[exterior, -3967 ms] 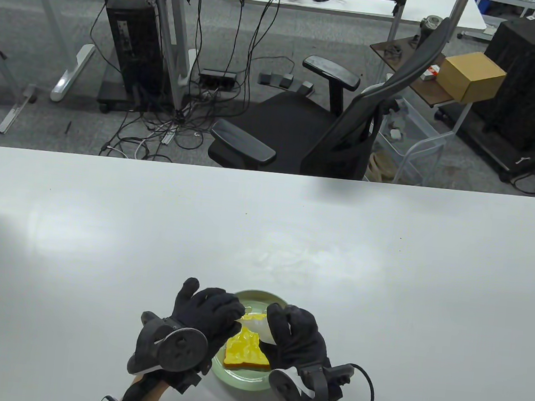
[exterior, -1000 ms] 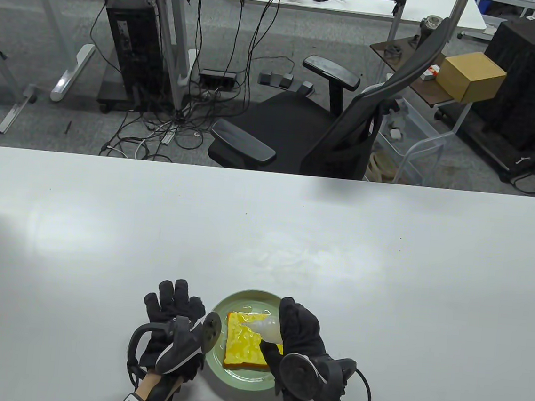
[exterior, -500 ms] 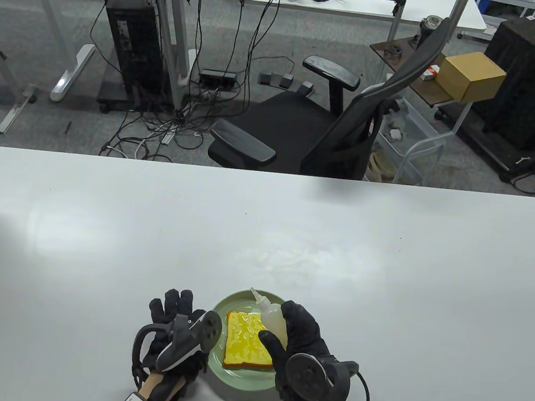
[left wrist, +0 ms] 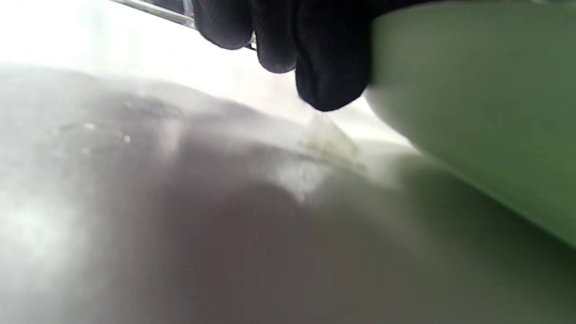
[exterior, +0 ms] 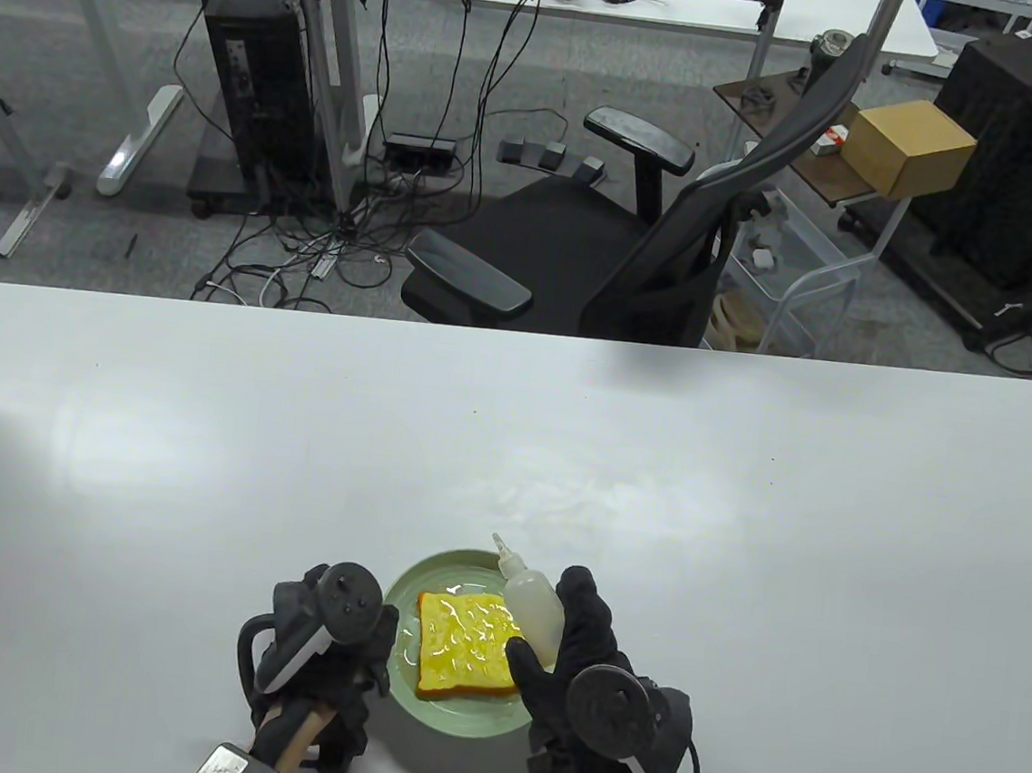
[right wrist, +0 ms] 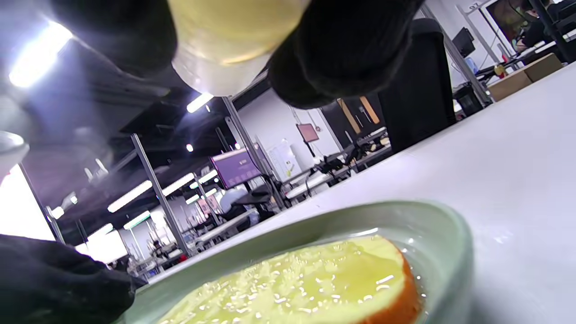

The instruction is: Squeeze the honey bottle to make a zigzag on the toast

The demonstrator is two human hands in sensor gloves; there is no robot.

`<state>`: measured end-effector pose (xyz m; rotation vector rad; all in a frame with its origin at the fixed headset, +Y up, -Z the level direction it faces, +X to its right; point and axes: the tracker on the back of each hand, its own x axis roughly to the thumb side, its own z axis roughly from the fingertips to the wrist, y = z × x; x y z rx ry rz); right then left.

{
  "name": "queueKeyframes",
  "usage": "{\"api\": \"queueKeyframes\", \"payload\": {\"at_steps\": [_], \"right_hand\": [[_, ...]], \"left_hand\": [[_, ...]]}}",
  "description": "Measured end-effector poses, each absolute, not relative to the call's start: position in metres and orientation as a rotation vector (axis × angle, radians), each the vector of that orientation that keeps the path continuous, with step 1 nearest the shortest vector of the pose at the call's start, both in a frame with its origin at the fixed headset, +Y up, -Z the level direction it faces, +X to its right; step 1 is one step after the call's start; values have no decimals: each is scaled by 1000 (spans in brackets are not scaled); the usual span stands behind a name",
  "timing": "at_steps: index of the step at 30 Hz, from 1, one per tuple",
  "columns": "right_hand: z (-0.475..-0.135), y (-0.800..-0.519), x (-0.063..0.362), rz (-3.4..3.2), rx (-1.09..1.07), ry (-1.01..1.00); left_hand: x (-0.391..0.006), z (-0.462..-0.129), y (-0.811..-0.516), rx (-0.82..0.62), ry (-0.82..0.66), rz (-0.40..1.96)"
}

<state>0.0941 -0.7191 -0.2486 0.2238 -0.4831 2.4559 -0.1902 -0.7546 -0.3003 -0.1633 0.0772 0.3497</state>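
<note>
**Honey bottle held up over the toast**

The right hand (exterior: 586,658) grips the honey bottle (exterior: 531,609), tip pointing up. The shiny toast (exterior: 464,644) lies on the green plate (exterior: 456,723). The left hand (exterior: 326,651) touches the plate's left rim with curled fingers (left wrist: 330,67).

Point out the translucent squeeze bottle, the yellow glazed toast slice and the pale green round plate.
translucent squeeze bottle (exterior: 534,609), table view, its body.
yellow glazed toast slice (exterior: 464,646), table view, top face.
pale green round plate (exterior: 465,726), table view, near rim.
</note>
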Motion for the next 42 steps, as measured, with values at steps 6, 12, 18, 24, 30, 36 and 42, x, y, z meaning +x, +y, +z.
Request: {"api": "queueKeyframes", "payload": {"at_steps": [6, 12, 18, 24, 30, 36, 42], "right_hand": [[-248, -708, 102, 2341, 206, -474], [-248, -694, 105, 2256, 215, -442], [-246, -675, 100, 2275, 269, -469], [-256, -660, 91, 2216, 334, -432], [-265, -656, 94, 2172, 342, -441], [-271, -658, 95, 2240, 351, -427], [-269, -659, 89, 2302, 403, -399]], "left_hand": [[-211, -301, -737, -114, 113, 481], [-219, -299, -720, -87, 97, 546], [-220, -297, -716, -62, 92, 551], [-211, -296, -721, -58, 63, 548], [-202, -295, -720, -49, 29, 544], [-195, -292, -716, -22, 7, 528], [-188, -291, -718, -26, -9, 498]]}}
